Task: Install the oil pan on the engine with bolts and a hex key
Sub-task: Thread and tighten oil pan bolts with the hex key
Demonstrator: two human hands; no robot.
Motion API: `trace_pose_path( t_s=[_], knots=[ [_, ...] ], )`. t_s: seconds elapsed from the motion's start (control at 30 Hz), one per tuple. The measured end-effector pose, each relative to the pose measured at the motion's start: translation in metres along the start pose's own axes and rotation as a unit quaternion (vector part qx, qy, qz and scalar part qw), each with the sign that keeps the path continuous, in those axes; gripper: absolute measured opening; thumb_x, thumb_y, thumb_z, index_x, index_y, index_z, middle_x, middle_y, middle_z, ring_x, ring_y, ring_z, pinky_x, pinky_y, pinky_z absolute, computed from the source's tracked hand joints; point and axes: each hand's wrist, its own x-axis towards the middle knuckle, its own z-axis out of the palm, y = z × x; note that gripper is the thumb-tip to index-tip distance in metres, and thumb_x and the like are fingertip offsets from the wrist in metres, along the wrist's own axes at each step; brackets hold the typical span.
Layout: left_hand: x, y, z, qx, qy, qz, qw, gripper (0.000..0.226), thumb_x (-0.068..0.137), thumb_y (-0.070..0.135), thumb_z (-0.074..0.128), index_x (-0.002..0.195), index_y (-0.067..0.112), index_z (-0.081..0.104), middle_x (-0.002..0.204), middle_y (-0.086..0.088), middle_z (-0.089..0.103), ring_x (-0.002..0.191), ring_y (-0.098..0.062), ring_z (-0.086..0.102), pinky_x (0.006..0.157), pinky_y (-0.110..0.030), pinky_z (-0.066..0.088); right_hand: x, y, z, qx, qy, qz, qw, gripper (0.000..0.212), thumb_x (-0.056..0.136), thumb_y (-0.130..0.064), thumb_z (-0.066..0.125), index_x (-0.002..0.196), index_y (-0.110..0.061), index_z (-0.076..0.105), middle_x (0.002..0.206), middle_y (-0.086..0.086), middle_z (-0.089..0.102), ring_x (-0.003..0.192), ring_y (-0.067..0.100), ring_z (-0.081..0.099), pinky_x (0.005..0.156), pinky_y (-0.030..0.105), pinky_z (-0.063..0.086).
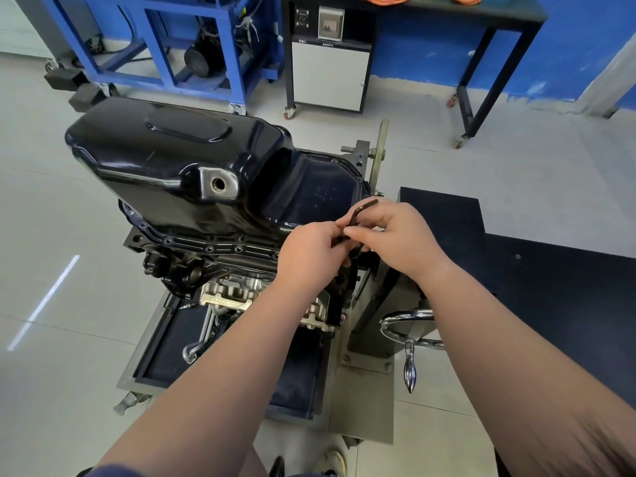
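A glossy black oil pan (pixel 179 156) sits on top of the upturned engine (pixel 241 290), its flange lined with several bolts (pixel 210 249) along the near edge. Both my hands meet at the pan's near right corner. My right hand (pixel 395 235) pinches a dark L-shaped hex key (pixel 361 210), whose short arm sticks up and right. My left hand (pixel 309 249) curls its fingers round the lower part of the same key. The key's tip and the bolt under it are hidden by my fingers.
The engine hangs on a grey stand with a chrome handwheel (pixel 413 328) at the right and a dark drip tray (pixel 179 346) below. A black mat (pixel 516 270) lies to the right. A blue frame cart (pixel 165 39) and a white cabinet (pixel 330 74) stand behind.
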Motion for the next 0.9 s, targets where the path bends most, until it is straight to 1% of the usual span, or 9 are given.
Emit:
trace_pose_path(
  t_s=[0.07,0.17,0.3,0.4,0.53,0.6,0.7,0.77,0.9],
  knots=[
    [-0.001,0.0,0.002,-0.019,0.01,-0.003,1.0,0.013,0.088,0.036,0.058,0.09,0.027,0.067,0.061,0.006,0.066,0.054,-0.01,0.061,0.061,-0.04,0.057,0.0,0.001,0.001,-0.004,0.034,0.012,0.999,0.004,0.082,-0.012,0.07,0.082,-0.012,0.074,0.086,0.001,0.064,0.082,0.011,0.06,0.075,0.03,0.052],
    [-0.002,0.0,0.006,-0.035,0.024,-0.013,0.999,0.01,0.087,0.033,0.059,0.089,0.026,0.064,0.061,0.005,0.066,0.059,-0.013,0.064,0.061,-0.041,0.057,0.0,0.003,0.005,0.006,0.058,0.032,0.998,0.014,0.077,-0.018,0.075,0.077,-0.005,0.068,0.079,0.005,0.064,0.077,0.019,0.061,0.074,0.037,0.053],
    [-0.003,-0.002,0.007,-0.026,0.033,-0.011,0.999,0.009,0.087,0.031,0.058,0.082,0.025,0.063,0.06,0.007,0.065,0.057,-0.012,0.063,0.063,-0.041,0.056,-0.002,0.003,0.002,0.024,0.005,0.022,0.999,0.007,0.081,-0.013,0.071,0.081,-0.019,0.068,0.088,-0.004,0.064,0.08,0.012,0.062,0.077,0.029,0.054],
    [-0.003,-0.003,0.005,-0.042,0.029,-0.007,0.999,0.011,0.087,0.034,0.06,0.085,0.026,0.067,0.061,0.007,0.066,0.058,-0.011,0.063,0.064,-0.04,0.056,-0.003,0.004,-0.006,0.026,-0.043,0.0,0.999,0.025,0.085,-0.006,0.064,0.09,-0.029,0.071,0.098,-0.005,0.067,0.089,0.008,0.061,0.078,0.021,0.053],
    [-0.005,-0.003,0.007,-0.059,0.029,-0.007,0.998,0.007,0.087,0.033,0.06,0.089,0.031,0.067,0.061,0.009,0.066,0.057,-0.007,0.063,0.063,-0.039,0.057,-0.001,0.005,-0.003,0.001,0.003,0.024,1.0,0.005,0.081,-0.013,0.071,0.082,-0.017,0.073,0.085,-0.001,0.068,0.083,0.013,0.062,0.079,0.033,0.054],
    [-0.005,-0.003,0.008,-0.065,0.037,-0.014,0.997,0.007,0.086,0.028,0.06,0.09,0.028,0.066,0.062,0.009,0.067,0.059,-0.008,0.064,0.063,-0.04,0.057,0.0,0.004,0.002,-0.001,0.027,0.032,0.999,0.009,0.077,-0.016,0.075,0.079,-0.009,0.07,0.077,-0.001,0.066,0.077,0.014,0.062,0.075,0.034,0.054],
    [-0.005,-0.002,0.008,-0.058,0.045,-0.028,0.997,0.008,0.085,0.022,0.058,0.081,0.024,0.064,0.062,0.006,0.067,0.059,-0.013,0.065,0.063,-0.043,0.056,0.0,0.003,0.007,0.007,0.027,0.037,0.999,0.013,0.077,-0.017,0.075,0.081,-0.008,0.066,0.081,0.0,0.065,0.078,0.017,0.061,0.073,0.031,0.053],
    [-0.005,-0.002,0.007,-0.06,0.041,-0.024,0.997,0.009,0.086,0.024,0.058,0.085,0.023,0.067,0.063,0.006,0.067,0.06,-0.013,0.065,0.063,-0.043,0.056,-0.002,0.004,0.005,0.019,0.011,0.023,1.0,0.007,0.08,-0.012,0.072,0.086,-0.013,0.07,0.088,-0.005,0.066,0.081,0.014,0.061,0.075,0.025,0.052],
    [-0.005,-0.001,0.005,-0.06,0.028,-0.02,0.998,0.015,0.087,0.036,0.06,0.091,0.025,0.071,0.064,0.009,0.068,0.059,-0.009,0.064,0.066,-0.04,0.056,-0.004,0.008,-0.002,0.034,-0.003,0.001,0.999,0.018,0.083,-0.005,0.067,0.093,-0.018,0.075,0.096,-0.006,0.068,0.091,0.006,0.062,0.082,0.016,0.05]
  ],
)
